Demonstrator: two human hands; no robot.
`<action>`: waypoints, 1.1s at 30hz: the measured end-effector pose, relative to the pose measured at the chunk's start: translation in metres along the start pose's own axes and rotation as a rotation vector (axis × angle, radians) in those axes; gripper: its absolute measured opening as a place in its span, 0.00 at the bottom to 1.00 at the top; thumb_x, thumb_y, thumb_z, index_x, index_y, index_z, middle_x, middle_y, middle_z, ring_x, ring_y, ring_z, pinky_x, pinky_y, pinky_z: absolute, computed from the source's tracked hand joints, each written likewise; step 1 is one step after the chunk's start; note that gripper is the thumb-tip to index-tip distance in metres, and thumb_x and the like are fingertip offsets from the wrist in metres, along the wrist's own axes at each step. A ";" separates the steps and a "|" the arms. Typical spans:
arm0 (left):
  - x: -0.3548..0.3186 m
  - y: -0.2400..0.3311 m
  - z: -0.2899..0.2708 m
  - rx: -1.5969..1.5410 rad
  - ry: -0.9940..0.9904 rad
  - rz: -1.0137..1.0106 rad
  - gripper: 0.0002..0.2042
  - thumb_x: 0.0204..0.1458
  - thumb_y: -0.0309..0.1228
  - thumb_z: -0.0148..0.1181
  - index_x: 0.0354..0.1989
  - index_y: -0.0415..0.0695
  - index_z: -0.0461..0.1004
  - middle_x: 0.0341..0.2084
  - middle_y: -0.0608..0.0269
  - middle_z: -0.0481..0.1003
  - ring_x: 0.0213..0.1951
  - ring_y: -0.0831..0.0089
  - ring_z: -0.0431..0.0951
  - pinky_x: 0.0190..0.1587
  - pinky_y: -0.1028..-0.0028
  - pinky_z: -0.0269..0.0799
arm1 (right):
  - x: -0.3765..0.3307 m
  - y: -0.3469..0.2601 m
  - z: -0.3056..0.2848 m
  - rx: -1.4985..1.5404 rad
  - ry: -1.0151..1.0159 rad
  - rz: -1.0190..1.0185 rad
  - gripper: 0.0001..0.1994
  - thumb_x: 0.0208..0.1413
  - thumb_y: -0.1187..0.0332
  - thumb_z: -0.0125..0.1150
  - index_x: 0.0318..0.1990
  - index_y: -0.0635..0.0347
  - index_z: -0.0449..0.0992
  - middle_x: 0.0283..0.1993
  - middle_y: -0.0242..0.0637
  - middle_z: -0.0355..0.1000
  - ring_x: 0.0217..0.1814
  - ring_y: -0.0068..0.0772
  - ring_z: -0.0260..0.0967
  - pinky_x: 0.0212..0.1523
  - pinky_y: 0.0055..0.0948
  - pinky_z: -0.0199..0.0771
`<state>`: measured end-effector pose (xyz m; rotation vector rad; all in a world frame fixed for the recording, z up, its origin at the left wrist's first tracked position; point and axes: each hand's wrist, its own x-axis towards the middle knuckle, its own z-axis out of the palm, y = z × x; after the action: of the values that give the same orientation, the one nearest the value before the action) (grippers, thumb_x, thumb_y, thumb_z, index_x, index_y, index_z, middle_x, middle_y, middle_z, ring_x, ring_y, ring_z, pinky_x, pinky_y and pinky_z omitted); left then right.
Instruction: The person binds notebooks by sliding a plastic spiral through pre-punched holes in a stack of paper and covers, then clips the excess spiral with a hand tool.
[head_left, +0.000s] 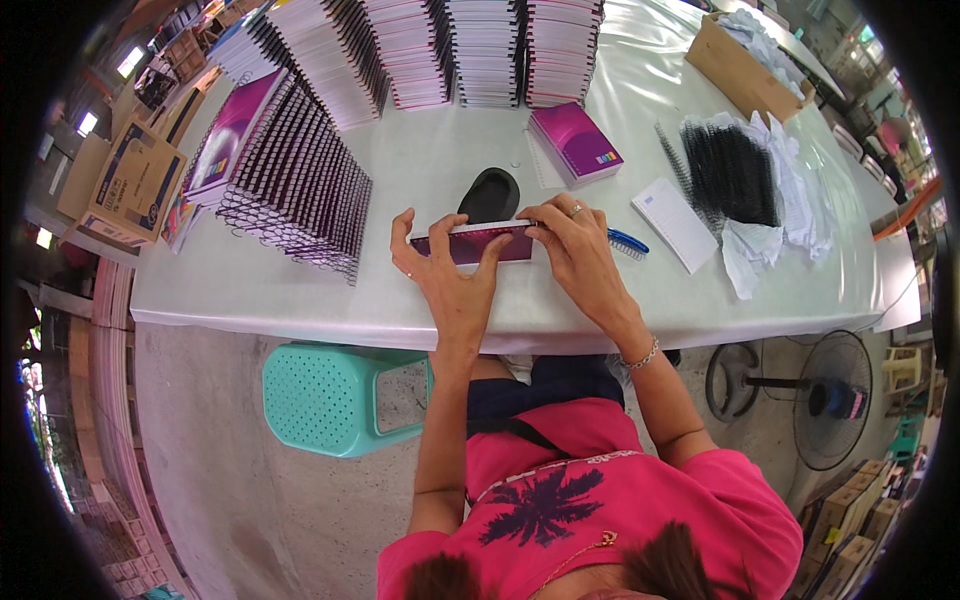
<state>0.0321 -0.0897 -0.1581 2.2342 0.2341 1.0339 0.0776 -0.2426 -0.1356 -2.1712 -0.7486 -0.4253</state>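
At the near side of the table I hold a purple-covered notebook [480,247] on edge, its white page edges facing up. The fingers of my left hand [450,280] grip its left part, thumb on the near cover. My right hand [578,252] pinches the right end, near the top edge. Just beyond the notebook lies a flat black rounded object [490,193] of a kind I cannot make out. Beside my right hand is a blue-handled thing with thin bristles or coils [628,243]. Farther right lies a white page block [676,222].
Spiral-bound purple notebooks [300,170] stand stacked at left, with more tall stacks [487,50] behind. A purple-covered pile [577,143] lies ahead. Black binding coils [735,175] rest on crumpled paper at right, near a cardboard box [745,75]. A teal stool [340,400] and fan [832,400] stand below.
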 end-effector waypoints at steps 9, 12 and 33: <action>-0.003 -0.001 0.003 -0.182 -0.025 -0.128 0.29 0.40 0.37 0.79 0.47 0.41 0.67 0.46 0.51 0.57 0.53 0.54 0.62 0.55 0.59 0.62 | 0.004 -0.006 -0.001 0.055 0.001 0.020 0.07 0.59 0.69 0.57 0.43 0.58 0.75 0.42 0.39 0.68 0.49 0.42 0.64 0.53 0.40 0.57; -0.005 -0.004 0.007 -0.213 -0.005 -0.153 0.30 0.40 0.37 0.79 0.48 0.41 0.66 0.46 0.51 0.58 0.53 0.54 0.62 0.55 0.59 0.62 | 0.003 -0.001 0.001 -0.008 -0.071 0.004 0.07 0.60 0.69 0.57 0.43 0.58 0.75 0.43 0.38 0.68 0.49 0.42 0.64 0.53 0.40 0.57; 0.019 -0.055 -0.026 -0.325 -0.292 -0.004 0.34 0.32 0.38 0.81 0.44 0.42 0.64 0.42 0.56 0.58 0.48 0.59 0.64 0.50 0.63 0.65 | 0.056 0.046 0.025 0.052 -0.507 -0.066 0.30 0.53 0.54 0.68 0.56 0.61 0.66 0.67 0.57 0.53 0.66 0.58 0.56 0.66 0.41 0.57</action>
<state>0.0320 -0.0273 -0.1687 2.0498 -0.0545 0.6757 0.1512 -0.2258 -0.1489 -2.2298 -1.0920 0.1234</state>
